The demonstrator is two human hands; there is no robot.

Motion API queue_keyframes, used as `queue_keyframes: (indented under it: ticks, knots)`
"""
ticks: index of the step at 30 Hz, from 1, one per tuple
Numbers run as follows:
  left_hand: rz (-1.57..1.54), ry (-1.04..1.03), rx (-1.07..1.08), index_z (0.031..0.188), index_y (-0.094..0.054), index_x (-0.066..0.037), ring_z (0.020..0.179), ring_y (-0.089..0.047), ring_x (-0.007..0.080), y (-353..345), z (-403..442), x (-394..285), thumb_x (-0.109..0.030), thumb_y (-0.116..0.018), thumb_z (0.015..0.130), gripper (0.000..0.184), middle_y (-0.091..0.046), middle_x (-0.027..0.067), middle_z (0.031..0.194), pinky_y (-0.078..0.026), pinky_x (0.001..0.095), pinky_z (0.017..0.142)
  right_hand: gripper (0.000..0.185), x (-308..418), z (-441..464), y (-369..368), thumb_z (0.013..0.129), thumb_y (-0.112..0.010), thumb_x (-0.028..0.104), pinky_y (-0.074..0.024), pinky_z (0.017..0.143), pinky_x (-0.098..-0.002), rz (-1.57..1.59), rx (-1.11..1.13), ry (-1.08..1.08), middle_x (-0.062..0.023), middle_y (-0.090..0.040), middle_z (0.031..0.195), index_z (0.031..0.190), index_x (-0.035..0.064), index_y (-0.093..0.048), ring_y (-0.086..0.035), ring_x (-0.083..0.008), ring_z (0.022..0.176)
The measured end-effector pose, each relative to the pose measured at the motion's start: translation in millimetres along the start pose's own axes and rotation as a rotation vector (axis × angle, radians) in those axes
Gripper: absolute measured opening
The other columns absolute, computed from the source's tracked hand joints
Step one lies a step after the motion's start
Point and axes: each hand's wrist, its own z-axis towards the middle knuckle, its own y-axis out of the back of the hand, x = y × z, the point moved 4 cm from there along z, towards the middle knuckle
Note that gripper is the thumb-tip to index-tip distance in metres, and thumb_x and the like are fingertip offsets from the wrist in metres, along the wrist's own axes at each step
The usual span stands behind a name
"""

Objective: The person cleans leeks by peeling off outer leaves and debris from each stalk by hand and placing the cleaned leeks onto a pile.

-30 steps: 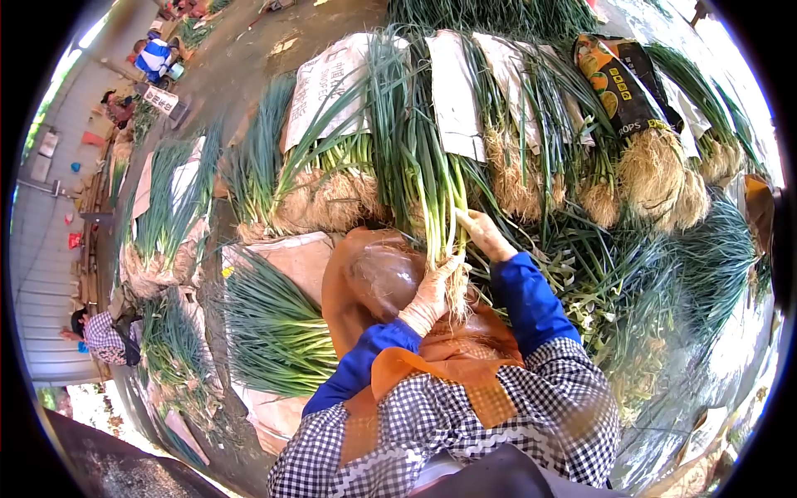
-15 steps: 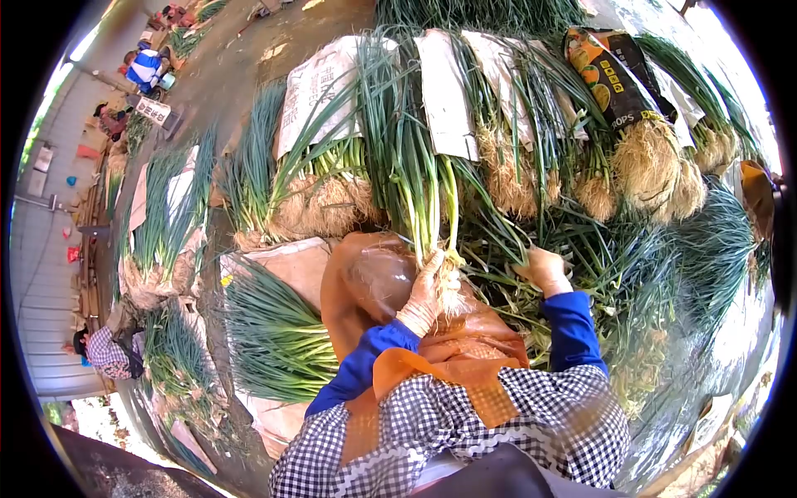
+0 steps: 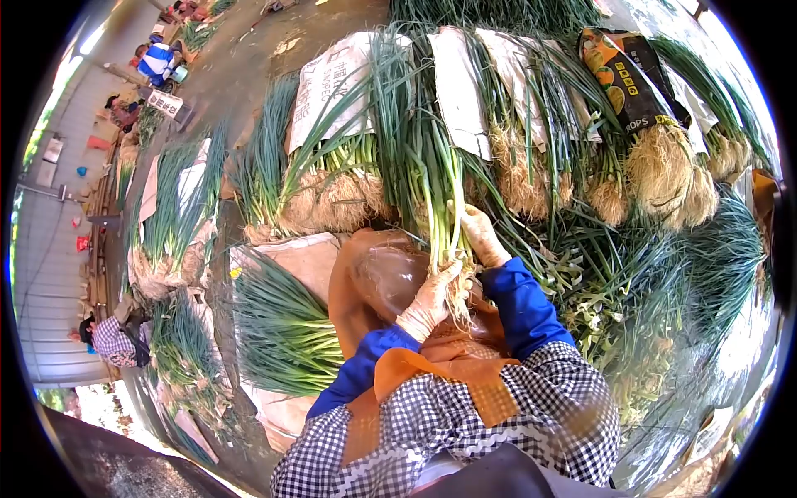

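Left hand (image 3: 428, 305) wraps the green onions (image 3: 437, 220) just above their roots (image 3: 462, 311); right hand (image 3: 483, 236) meets them higher up, though I can't tell whether it pinches. With the roots over the orange apron (image 3: 342, 290), I'd grip snugly below and work gently above.

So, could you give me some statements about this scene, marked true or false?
1. The bare left hand holds long green-and-white onion stalks near their pale stringy roots. True.
2. The bare right hand is at that same bunch, farther from the roots. True.
3. The person's forearms are bare. False: blue cloth sleeves cover them.
4. A black sack with orange pictures lies over a bundle with bushy straw-coloured roots. True.
5. Nothing lies at the person's left. False: a fanned green onion pile lies there on a pinkish-tan sheet.
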Motion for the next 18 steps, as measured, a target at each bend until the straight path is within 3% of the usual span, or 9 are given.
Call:
queue_keyframes:
  ticks: [3, 4, 5, 7, 8, 11, 14, 16, 18]
  knots:
    - [-0.284, 0.138, 0.295, 0.110, -0.053, -0.003, 0.059, -0.048, 0.0112, 11, 4, 5, -0.022, -0.051, 0.091, 0.027, -0.058, 0.0107, 0.092, -0.042, 0.0215, 0.051, 0.044, -19, 3, -12, 0.090, -0.049, 0.039, -0.0421, 0.087, -0.0311, 0.703, 0.202, -0.183, -0.0054, -0.059, 0.110, 0.117, 0.0050, -0.055, -0.053, -0.0140, 0.099]
    - [-0.325, 0.026, 0.333, 0.111, -0.052, -0.003, 0.057, -0.046, 0.0100, 9, 4, 2, -0.022, -0.052, 0.091, 0.028, -0.058, 0.0104, 0.092, -0.040, 0.0206, 0.049, 0.045, -20, 2, -16, 0.091, -0.047, 0.040, -0.0380, 0.095, -0.0367, 0.972, 0.494, -0.415, -0.0062, -0.055, 0.119, 0.121, 0.0069, -0.052, -0.051, -0.0167, 0.107]
    - [-0.325, 0.015, 0.311, 0.111, -0.051, -0.004, 0.057, -0.046, 0.0102, 9, 4, 1, -0.024, -0.051, 0.091, 0.028, -0.057, 0.0098, 0.091, -0.040, 0.0203, 0.047, 0.045, -21, 9, -18, 0.091, -0.045, 0.041, -0.0369, 0.097, -0.0389, 0.661, 0.412, -0.083, -0.0070, -0.053, 0.121, 0.120, 0.0079, -0.052, -0.051, -0.0185, 0.109]
    - [-0.324, -0.005, 0.283, 0.111, -0.050, -0.004, 0.056, -0.046, 0.0103, 11, 4, -2, -0.026, -0.051, 0.091, 0.029, -0.056, 0.0091, 0.089, -0.039, 0.0199, 0.046, 0.044, -10, 4, -23, 0.093, -0.041, 0.040, -0.0388, 0.096, -0.0394, 0.754, 0.169, -0.116, -0.0082, -0.051, 0.123, 0.123, 0.0088, -0.049, -0.051, -0.0212, 0.109]
    - [-0.337, 0.014, 0.295, 0.111, -0.050, -0.004, 0.056, -0.045, 0.0102, 12, 3, 0, -0.024, -0.051, 0.091, 0.029, -0.055, 0.0094, 0.090, -0.039, 0.0202, 0.047, 0.040, -14, 8, -28, 0.096, -0.040, 0.028, -0.0406, 0.095, -0.0347, 1.144, 0.437, -0.192, -0.0088, -0.051, 0.123, 0.130, 0.0066, -0.039, -0.052, -0.0194, 0.106]
    - [-0.348, 0.028, 0.323, 0.111, -0.050, -0.003, 0.056, -0.044, 0.0102, 14, 2, 2, -0.023, -0.050, 0.092, 0.027, -0.053, 0.0094, 0.090, -0.039, 0.0207, 0.048, 0.040, -46, 38, -24, 0.096, -0.040, 0.015, -0.0418, 0.091, -0.0294, 0.429, 0.291, 0.122, -0.0084, -0.054, 0.118, 0.134, 0.0034, -0.033, -0.053, -0.0158, 0.099]
    - [-0.339, 0.018, 0.327, 0.108, -0.050, -0.003, 0.057, -0.044, 0.0106, 9, 1, 1, -0.023, -0.048, 0.092, 0.026, -0.050, 0.0085, 0.087, -0.038, 0.0209, 0.047, 0.035, -24, 25, -24, 0.096, -0.042, 0.019, -0.0447, 0.088, -0.0296, 0.361, 0.159, 0.154, -0.0087, -0.057, 0.112, 0.128, 0.0035, -0.044, -0.055, -0.0169, 0.096]
    - [-0.377, 0.064, 0.337, 0.107, -0.051, -0.004, 0.057, -0.044, 0.0109, 9, 1, 1, -0.024, -0.049, 0.092, 0.025, -0.050, 0.0083, 0.085, -0.038, 0.0207, 0.047, 0.035, 0, 4, -36, 0.095, -0.044, 0.029, -0.0475, 0.084, -0.0312, 1.046, 0.231, -0.203, -0.0089, -0.060, 0.106, 0.120, 0.0052, -0.051, -0.057, -0.0189, 0.094]
    - [-0.372, 0.054, 0.325, 0.107, -0.051, -0.003, 0.056, -0.044, 0.0105, 8, 1, 2, -0.024, -0.050, 0.092, 0.026, -0.050, 0.0074, 0.082, -0.038, 0.0207, 0.047, 0.036, -11, 4, -28, 0.093, -0.046, 0.037, -0.0490, 0.081, -0.0330, 1.154, 0.296, -0.221, -0.0077, -0.062, 0.099, 0.111, 0.0078, -0.058, -0.059, -0.0201, 0.091]
